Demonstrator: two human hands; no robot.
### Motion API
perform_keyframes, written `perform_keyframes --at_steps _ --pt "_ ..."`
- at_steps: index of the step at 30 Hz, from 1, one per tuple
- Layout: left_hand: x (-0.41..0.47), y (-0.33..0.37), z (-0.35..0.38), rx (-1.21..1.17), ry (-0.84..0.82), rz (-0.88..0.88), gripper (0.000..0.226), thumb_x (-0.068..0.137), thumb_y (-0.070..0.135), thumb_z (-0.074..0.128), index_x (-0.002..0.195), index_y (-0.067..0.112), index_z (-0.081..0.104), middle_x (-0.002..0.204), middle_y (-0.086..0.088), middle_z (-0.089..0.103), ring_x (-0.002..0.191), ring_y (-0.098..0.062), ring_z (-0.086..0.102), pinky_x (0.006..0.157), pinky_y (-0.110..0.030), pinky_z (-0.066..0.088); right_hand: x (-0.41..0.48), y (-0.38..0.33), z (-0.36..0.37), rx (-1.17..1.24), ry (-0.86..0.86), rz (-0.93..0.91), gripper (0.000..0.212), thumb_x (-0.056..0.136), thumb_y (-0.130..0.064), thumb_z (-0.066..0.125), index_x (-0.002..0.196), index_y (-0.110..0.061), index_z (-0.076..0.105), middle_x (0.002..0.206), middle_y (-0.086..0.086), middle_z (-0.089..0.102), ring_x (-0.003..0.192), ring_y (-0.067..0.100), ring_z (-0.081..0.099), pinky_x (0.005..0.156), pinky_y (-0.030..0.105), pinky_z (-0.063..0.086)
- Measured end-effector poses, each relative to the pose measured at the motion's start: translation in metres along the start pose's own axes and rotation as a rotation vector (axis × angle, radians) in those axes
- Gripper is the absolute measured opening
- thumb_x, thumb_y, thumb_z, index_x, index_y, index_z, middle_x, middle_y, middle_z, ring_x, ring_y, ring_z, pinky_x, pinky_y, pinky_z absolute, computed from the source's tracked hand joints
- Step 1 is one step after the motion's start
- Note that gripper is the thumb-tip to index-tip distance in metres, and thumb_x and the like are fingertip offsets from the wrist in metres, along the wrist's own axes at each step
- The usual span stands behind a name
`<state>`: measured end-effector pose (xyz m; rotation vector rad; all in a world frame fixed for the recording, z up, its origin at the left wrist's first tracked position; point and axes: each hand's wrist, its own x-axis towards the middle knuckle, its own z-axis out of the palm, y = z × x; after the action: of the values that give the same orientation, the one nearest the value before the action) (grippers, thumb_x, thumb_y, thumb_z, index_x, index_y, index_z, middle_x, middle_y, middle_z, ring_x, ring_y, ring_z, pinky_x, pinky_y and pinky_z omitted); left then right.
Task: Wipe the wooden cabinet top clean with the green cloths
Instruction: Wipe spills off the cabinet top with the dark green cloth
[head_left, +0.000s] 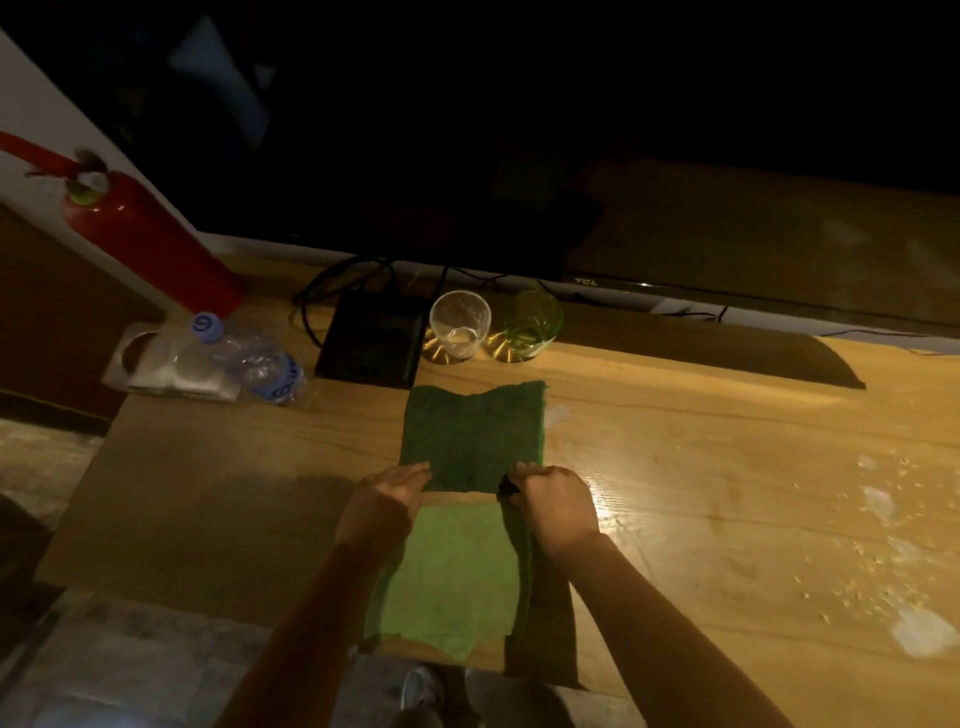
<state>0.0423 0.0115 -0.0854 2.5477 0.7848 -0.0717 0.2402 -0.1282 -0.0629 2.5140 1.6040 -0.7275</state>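
Note:
A dark green cloth lies spread flat on the wooden cabinet top. My left hand pinches its near left corner and my right hand pinches its near right corner. Just below it, a lighter green cloth lies flat near the cabinet's front edge, between my forearms. White wet or foamy spots dot the wood to the right.
Behind the cloths stand a clear glass, a green glass and a black box with cables. A plastic water bottle lies at the left by a red fire extinguisher. A TV fills the back.

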Motion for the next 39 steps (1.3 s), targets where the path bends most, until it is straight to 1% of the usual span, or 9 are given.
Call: perform_keyframes --at_steps 3,7,10,12,14,18,26,34,39 --pt "0.006 -0.007 0.004 0.041 0.024 -0.037 0.033 0.084 -0.002 0.07 0.117 -0.001 0.068 0.12 -0.018 0.068 0.109 -0.034 0.065 0.096 -0.038 0.046 -0.003 0.004 0.003 -0.021 0.027 -0.013 0.033 0.095 -0.012 0.052 0.128 -0.015 0.053 0.116 0.008 0.067 0.096 0.031 0.066 0.079 0.037 0.049" --pt "0.013 -0.006 -0.004 0.013 -0.004 0.038 0.025 0.092 0.012 0.054 0.108 0.002 0.071 0.105 -0.017 0.072 0.092 -0.032 0.071 0.082 -0.037 0.058 -0.005 0.002 0.001 0.011 0.003 -0.025 0.036 0.091 -0.008 0.055 0.127 -0.014 0.054 0.112 0.011 0.068 0.096 0.032 0.065 0.084 0.04 0.049" --pt "0.018 0.007 -0.022 0.026 -0.127 -0.226 0.023 0.1 0.022 0.05 0.119 0.02 0.061 0.1 -0.002 0.063 0.084 -0.018 0.058 0.071 -0.031 0.047 -0.006 0.009 -0.014 0.217 0.003 0.051 0.024 0.097 -0.017 0.053 0.12 -0.02 0.061 0.104 0.011 0.068 0.094 0.031 0.063 0.079 0.039 0.051" --pt "0.02 0.017 -0.038 -0.027 -0.07 -0.259 0.019 0.1 0.023 0.05 0.115 0.02 0.061 0.093 -0.001 0.063 0.078 -0.015 0.057 0.066 -0.031 0.044 -0.007 0.02 -0.033 0.297 0.043 0.061 0.022 0.099 -0.023 0.052 0.118 -0.021 0.062 0.106 0.009 0.066 0.097 0.027 0.061 0.08 0.036 0.049" --pt "0.02 0.032 -0.062 -0.07 0.047 -0.181 0.014 0.099 0.022 0.051 0.109 0.02 0.061 0.09 -0.002 0.065 0.075 -0.015 0.059 0.064 -0.032 0.046 -0.012 0.033 -0.059 0.317 0.107 0.038 0.025 0.098 -0.024 0.054 0.122 -0.024 0.062 0.108 0.005 0.066 0.1 0.023 0.06 0.083 0.035 0.048" --pt "0.025 0.066 -0.118 -0.02 0.062 -0.031 0.007 0.098 0.022 0.054 0.103 0.023 0.06 0.085 0.005 0.059 0.071 -0.006 0.055 0.058 -0.022 0.04 -0.039 0.054 -0.115 0.272 0.194 -0.012 0.026 0.098 -0.022 0.057 0.123 -0.023 0.064 0.113 0.004 0.069 0.105 0.024 0.06 0.093 0.04 0.05" --pt "-0.019 0.154 -0.175 0.201 0.11 0.235 0.014 0.094 0.022 0.058 0.106 0.031 0.058 0.093 0.008 0.054 0.08 -0.006 0.048 0.067 -0.025 0.037 -0.166 0.073 -0.161 0.231 0.311 0.053 0.023 0.094 -0.022 0.064 0.116 -0.025 0.067 0.098 -0.01 0.064 0.094 0.01 0.059 0.076 0.023 0.045" --pt "-0.107 0.246 -0.179 0.175 0.241 0.372 0.023 0.095 0.016 0.057 0.115 0.026 0.063 0.109 0.002 0.063 0.1 -0.018 0.058 0.081 -0.04 0.054 -0.322 0.072 -0.167 0.098 0.437 0.129 0.019 0.096 -0.023 0.061 0.113 -0.025 0.071 0.093 -0.008 0.065 0.084 0.011 0.058 0.073 0.026 0.051" --pt "-0.143 0.295 -0.153 0.051 0.131 0.433 0.022 0.093 0.014 0.06 0.104 0.032 0.066 0.099 0.011 0.057 0.095 -0.01 0.055 0.075 -0.022 0.042 -0.407 0.085 -0.162 0.085 0.414 0.187 0.023 0.094 -0.018 0.064 0.115 -0.021 0.072 0.103 -0.002 0.07 0.091 0.014 0.06 0.08 0.028 0.051"
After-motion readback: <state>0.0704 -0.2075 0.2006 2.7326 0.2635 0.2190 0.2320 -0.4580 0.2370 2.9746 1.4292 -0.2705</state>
